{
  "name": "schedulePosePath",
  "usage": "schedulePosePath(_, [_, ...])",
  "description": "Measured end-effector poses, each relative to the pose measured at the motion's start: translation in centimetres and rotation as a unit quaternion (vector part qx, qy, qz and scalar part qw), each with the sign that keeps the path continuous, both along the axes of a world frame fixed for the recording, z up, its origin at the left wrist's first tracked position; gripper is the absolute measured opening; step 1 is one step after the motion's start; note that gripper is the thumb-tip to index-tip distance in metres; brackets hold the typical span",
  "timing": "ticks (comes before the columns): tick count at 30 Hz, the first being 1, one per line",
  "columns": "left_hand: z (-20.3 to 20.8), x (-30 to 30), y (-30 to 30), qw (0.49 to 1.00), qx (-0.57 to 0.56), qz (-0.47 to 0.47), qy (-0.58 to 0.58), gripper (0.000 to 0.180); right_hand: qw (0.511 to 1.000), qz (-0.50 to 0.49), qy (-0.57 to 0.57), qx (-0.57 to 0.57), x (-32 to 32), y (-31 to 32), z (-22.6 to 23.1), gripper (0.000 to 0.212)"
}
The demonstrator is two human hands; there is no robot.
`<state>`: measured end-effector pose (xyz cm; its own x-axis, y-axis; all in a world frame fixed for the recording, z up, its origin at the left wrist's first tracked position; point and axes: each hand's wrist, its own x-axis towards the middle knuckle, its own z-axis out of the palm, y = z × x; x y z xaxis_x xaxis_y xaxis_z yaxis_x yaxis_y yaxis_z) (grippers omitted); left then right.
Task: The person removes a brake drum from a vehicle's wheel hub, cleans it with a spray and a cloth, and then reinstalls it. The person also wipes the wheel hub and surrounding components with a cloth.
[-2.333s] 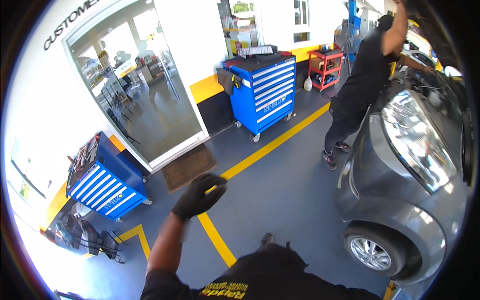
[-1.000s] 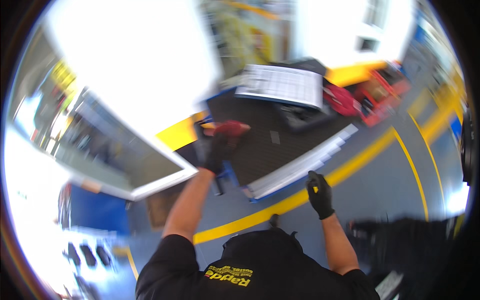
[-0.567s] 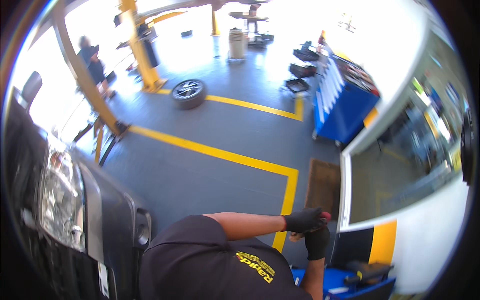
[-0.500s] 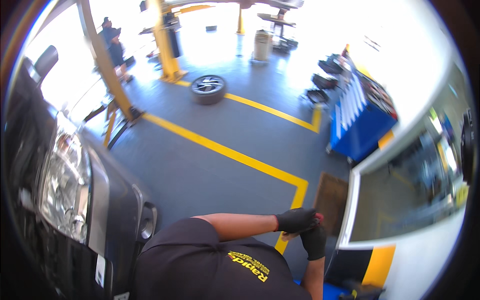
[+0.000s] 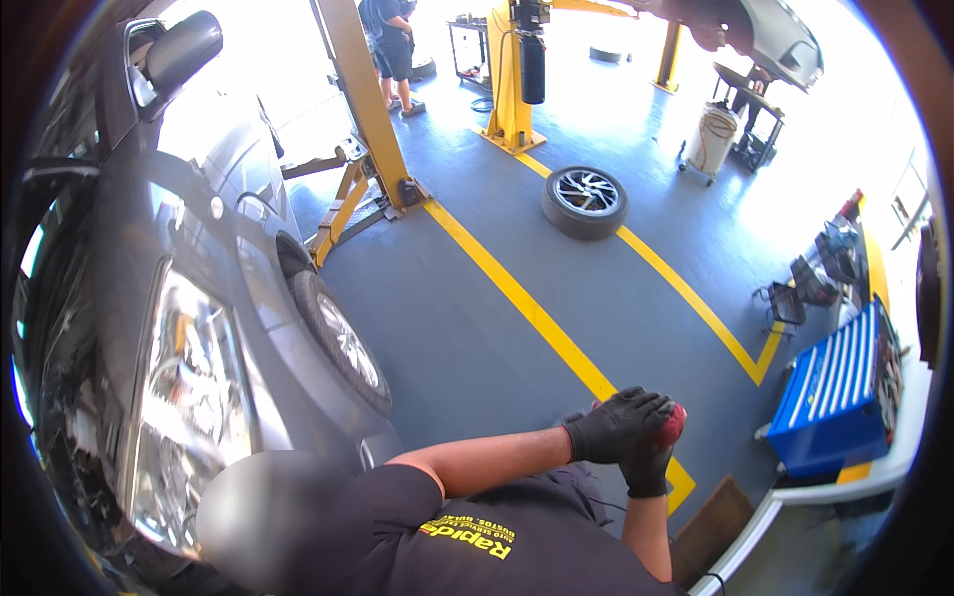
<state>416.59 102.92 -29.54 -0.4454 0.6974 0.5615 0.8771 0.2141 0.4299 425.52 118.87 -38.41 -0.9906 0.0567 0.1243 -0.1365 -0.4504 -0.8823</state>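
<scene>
Both my hands are in black gloves and come together in front of my body, over the yellow floor line (image 5: 542, 323). My left hand (image 5: 618, 427) lies across the right one, its fingers bent and pressed together. Between them shows a red thing (image 5: 672, 425) that looks like bunched cloth; most of it is covered by the gloves. My right hand (image 5: 646, 471) is underneath, wrapped round it, with its fingers largely hidden. To the left of my arms stands a grey car (image 5: 288, 397), its headlight (image 5: 189, 407) and front wheel (image 5: 343, 333) towards me.
A loose wheel (image 5: 586, 202) lies flat on the floor ahead. Yellow lift posts (image 5: 512, 89) stand beyond the car, near a co-worker (image 5: 390, 45). At right are a blue tool cabinet (image 5: 830, 387) and a brown board (image 5: 717, 524). A raised car (image 5: 765, 40) hangs far right.
My view has swung left, bringing in more of the grey car and shifting the wheel and cabinet rightward. The hands stay together; more of the red thing shows now.
</scene>
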Motion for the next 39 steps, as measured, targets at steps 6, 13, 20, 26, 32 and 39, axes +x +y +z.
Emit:
schedulePosePath(6, [-2.0, -24.5, -6.9, 0.990, -0.056, 0.132, 0.007, 0.049, 0.968, 0.203, -0.064, -0.134, -32.0, -4.4, 3.4, 0.038])
schedulePosePath(13, [4.4, -44.9, -25.7, 0.902, 0.141, 0.312, -0.264, 0.024, 0.805, 0.302, 0.171, 0.482, -69.9, -17.1, 15.0, 0.050])
schedulePosePath(20, [-2.8, -59.0, -45.8, 0.759, 0.256, 0.572, -0.177, 0.015, 0.744, 0.446, 0.221, 0.446, -99.9, -28.6, 14.9, 0.051])
schedulePosePath(26, [-4.1, -87.5, -52.4, 0.704, 0.282, 0.610, -0.230, 0.021, 0.501, 0.328, 0.201, 0.775, -115.3, -17.9, -9.3, 0.041])
schedulePosePath(32, [1.0, -119.6, -54.0, 0.870, 0.198, 0.373, -0.255, 0.025, 0.445, 0.419, -0.189, 0.768, -120.8, -9.7, -22.2, 0.045])
schedulePosePath(39, [-7.0, -149.8, -58.4, 0.818, 0.194, 0.363, -0.403, 0.028, 0.516, 0.407, -0.207, 0.725, -151.2, -18.8, -27.8, 0.045])
